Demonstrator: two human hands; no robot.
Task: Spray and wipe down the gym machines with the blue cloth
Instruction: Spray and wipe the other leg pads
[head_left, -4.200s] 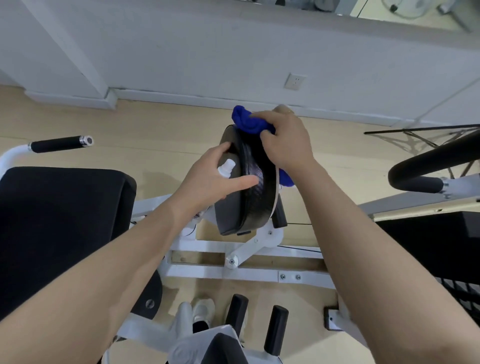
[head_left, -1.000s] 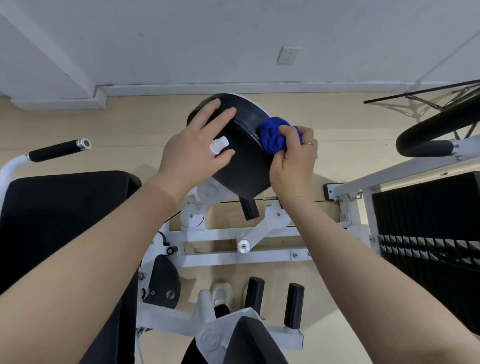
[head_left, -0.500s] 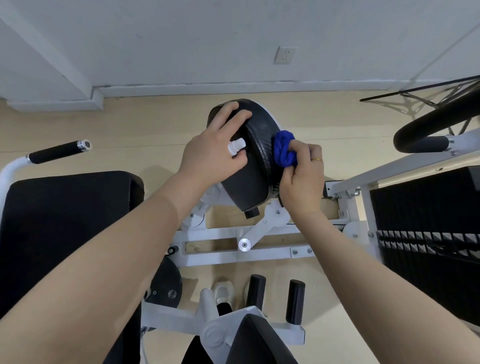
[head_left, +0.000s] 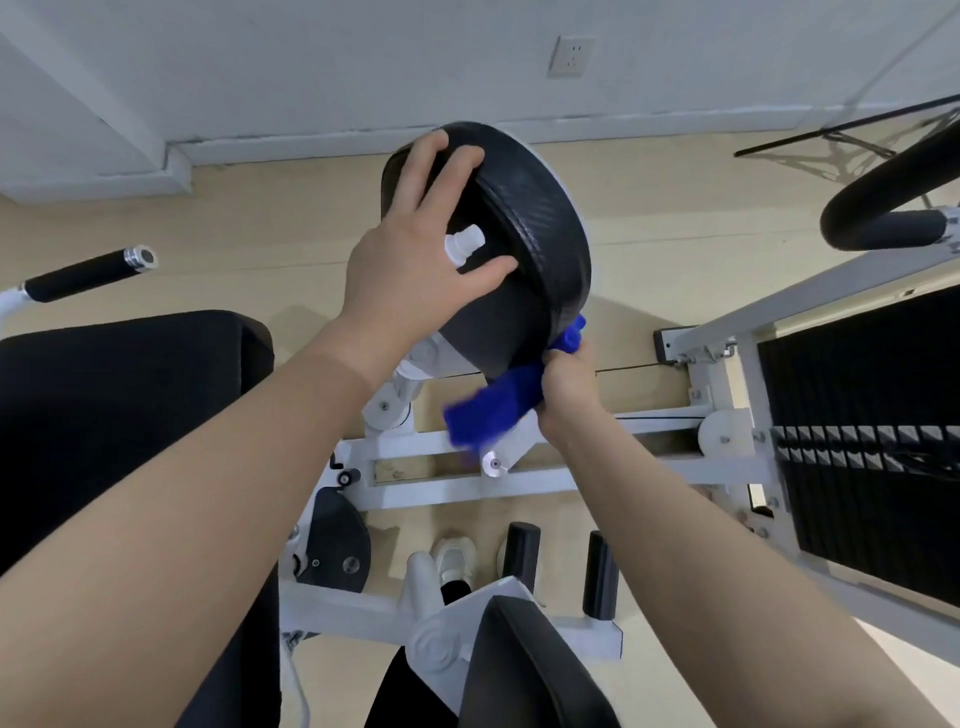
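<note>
A round black pad (head_left: 540, 244) of a white-framed gym machine (head_left: 519, 467) tilts up in the middle of the view. My left hand (head_left: 415, 249) lies flat on the pad's face, with a small white spray bottle nozzle (head_left: 464, 244) poking out between its fingers and thumb. My right hand (head_left: 566, 379) is closed on the blue cloth (head_left: 498, 410) at the pad's lower right rim; the cloth's loose end hangs down to the left, blurred.
A black seat pad (head_left: 119, 415) and a black-gripped handle (head_left: 88, 275) lie at left. A weight stack (head_left: 862, 415) and a curved black handle (head_left: 893, 208) stand at right. Two black foot rollers (head_left: 561, 566), a second black pad (head_left: 524, 670) and my white shoe (head_left: 454, 558) are below. A white wall is behind.
My right hand slid the blue cloth from the pad's upper right edge down around the rim to its lower right. The pad swivelled under my left hand.
</note>
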